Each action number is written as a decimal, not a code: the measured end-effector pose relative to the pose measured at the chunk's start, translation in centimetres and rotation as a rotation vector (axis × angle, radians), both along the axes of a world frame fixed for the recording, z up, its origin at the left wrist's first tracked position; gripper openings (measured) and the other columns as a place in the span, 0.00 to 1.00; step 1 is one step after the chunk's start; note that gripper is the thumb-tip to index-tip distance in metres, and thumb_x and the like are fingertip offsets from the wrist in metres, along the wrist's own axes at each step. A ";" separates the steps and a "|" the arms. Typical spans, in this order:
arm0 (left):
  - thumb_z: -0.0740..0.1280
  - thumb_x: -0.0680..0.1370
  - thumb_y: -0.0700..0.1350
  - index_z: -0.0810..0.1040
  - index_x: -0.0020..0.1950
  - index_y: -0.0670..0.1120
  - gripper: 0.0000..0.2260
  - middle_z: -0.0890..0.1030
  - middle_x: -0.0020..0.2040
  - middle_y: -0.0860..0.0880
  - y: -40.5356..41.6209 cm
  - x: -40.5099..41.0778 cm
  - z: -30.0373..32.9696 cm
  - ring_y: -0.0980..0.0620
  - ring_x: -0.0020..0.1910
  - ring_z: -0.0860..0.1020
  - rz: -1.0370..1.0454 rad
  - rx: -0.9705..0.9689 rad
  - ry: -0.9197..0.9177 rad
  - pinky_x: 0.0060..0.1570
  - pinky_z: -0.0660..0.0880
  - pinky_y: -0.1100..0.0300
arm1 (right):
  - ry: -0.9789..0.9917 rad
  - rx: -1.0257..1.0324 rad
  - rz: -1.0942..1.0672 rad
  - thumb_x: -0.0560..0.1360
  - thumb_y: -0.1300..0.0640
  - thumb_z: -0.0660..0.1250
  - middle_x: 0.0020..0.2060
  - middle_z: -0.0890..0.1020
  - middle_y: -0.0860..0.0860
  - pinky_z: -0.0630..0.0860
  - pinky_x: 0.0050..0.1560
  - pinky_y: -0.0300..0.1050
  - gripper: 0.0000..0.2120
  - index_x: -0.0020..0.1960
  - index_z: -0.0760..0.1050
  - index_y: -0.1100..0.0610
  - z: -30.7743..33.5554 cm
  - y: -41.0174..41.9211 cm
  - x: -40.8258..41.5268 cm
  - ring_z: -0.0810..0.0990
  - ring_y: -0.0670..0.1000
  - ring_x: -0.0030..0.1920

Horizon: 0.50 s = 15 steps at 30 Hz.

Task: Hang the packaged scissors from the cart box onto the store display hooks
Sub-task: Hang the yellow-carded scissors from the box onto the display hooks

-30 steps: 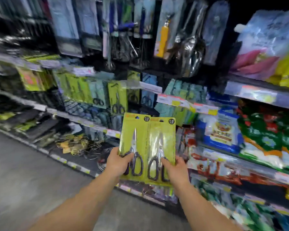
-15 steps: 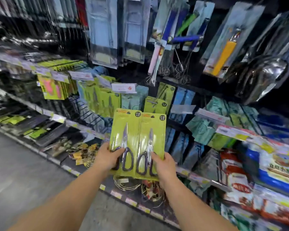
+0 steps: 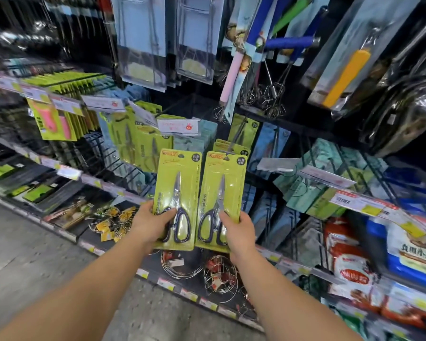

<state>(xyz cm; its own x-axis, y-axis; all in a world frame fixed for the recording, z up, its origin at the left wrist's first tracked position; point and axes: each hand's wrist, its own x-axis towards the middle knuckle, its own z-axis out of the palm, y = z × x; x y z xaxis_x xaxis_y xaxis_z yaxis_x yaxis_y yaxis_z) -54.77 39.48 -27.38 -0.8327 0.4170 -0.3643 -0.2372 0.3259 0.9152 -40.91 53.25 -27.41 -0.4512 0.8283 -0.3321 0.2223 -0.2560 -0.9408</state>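
I hold two green carded scissors packs upright, side by side, in front of the display. My left hand (image 3: pixel 151 223) grips the lower left of the left scissors pack (image 3: pixel 180 178). My right hand (image 3: pixel 239 228) grips the lower right of the right scissors pack (image 3: pixel 223 183). The top of the right pack sits just below a display hook (image 3: pixel 235 139) that carries matching green packs (image 3: pixel 242 130). More green scissors packs (image 3: pixel 138 143) hang on hooks to the upper left. The cart box is out of view.
Whisks (image 3: pixel 263 94) and bagged utensils (image 3: pixel 143 40) hang above. Price tags (image 3: pixel 177 125) stick out on hook ends. Wire racks (image 3: pixel 113 156) and wire rings (image 3: pixel 182 263) fill the lower shelves; food bags (image 3: pixel 349 262) stack at the right. Grey floor (image 3: pixel 22 254) lies at the left.
I have moved closer to the shelf and turned left. Both packs have risen toward the hook with green packs, and a small gap has opened between them.
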 end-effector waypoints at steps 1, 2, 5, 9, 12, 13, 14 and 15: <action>0.72 0.76 0.43 0.74 0.65 0.43 0.19 0.80 0.48 0.50 0.1 -0.2 -0.4 0.59 0.40 0.77 0.000 0.017 0.004 0.37 0.71 0.64 | -0.001 -0.009 -0.003 0.76 0.51 0.69 0.73 0.67 0.52 0.63 0.71 0.55 0.34 0.76 0.58 0.56 0.0 0.1 -0.1 0.66 0.56 0.72; 0.72 0.76 0.44 0.74 0.66 0.43 0.20 0.80 0.49 0.50 0.1 -0.2 -0.5 0.59 0.41 0.77 0.001 0.011 0.003 0.38 0.71 0.64 | -0.001 -0.018 -0.001 0.77 0.51 0.68 0.72 0.67 0.52 0.63 0.71 0.55 0.34 0.77 0.57 0.57 0.0 0.2 -0.3 0.66 0.57 0.72; 0.74 0.74 0.49 0.73 0.68 0.45 0.25 0.80 0.60 0.47 -0.1 -0.5 -1.0 0.51 0.52 0.79 0.000 0.018 -0.002 0.52 0.75 0.56 | -0.014 -0.018 0.010 0.77 0.51 0.67 0.74 0.65 0.52 0.62 0.71 0.55 0.34 0.77 0.55 0.57 0.1 0.4 -0.7 0.64 0.56 0.73; 0.74 0.74 0.48 0.73 0.68 0.45 0.24 0.79 0.62 0.45 0.0 -0.9 -1.3 0.49 0.53 0.78 -0.005 0.027 -0.020 0.54 0.72 0.55 | -0.131 0.022 0.064 0.80 0.50 0.62 0.73 0.65 0.54 0.64 0.70 0.54 0.31 0.77 0.54 0.58 0.4 1.0 -1.3 0.65 0.57 0.72; 0.73 0.75 0.45 0.74 0.65 0.44 0.20 0.80 0.58 0.47 0.1 -0.9 -1.3 0.50 0.51 0.79 -0.008 0.023 -0.027 0.49 0.73 0.59 | -0.249 0.044 0.127 0.82 0.49 0.58 0.71 0.67 0.57 0.66 0.67 0.54 0.27 0.75 0.56 0.60 0.4 1.7 -1.7 0.67 0.59 0.69; 0.72 0.76 0.44 0.74 0.63 0.44 0.17 0.81 0.54 0.48 0.1 -0.8 -1.2 0.53 0.47 0.79 -0.009 0.038 -0.026 0.43 0.72 0.62 | -0.285 0.054 0.147 0.82 0.50 0.57 0.71 0.67 0.57 0.66 0.67 0.54 0.26 0.74 0.56 0.61 0.4 1.9 -1.8 0.67 0.59 0.69; 0.72 0.76 0.43 0.75 0.62 0.44 0.15 0.82 0.52 0.48 0.1 -0.7 -1.1 0.56 0.44 0.78 -0.015 0.035 -0.028 0.37 0.70 0.64 | -0.313 0.054 0.161 0.82 0.50 0.56 0.70 0.67 0.58 0.67 0.66 0.54 0.25 0.74 0.57 0.62 0.3 2.2 -1.9 0.67 0.59 0.68; 0.71 0.76 0.42 0.75 0.62 0.43 0.15 0.82 0.52 0.48 0.2 -0.7 -1.3 0.57 0.43 0.78 -0.012 0.048 -0.036 0.35 0.68 0.65 | -0.345 0.063 0.170 0.83 0.50 0.54 0.70 0.67 0.58 0.67 0.65 0.53 0.24 0.74 0.57 0.62 0.5 2.4 -2.1 0.68 0.59 0.68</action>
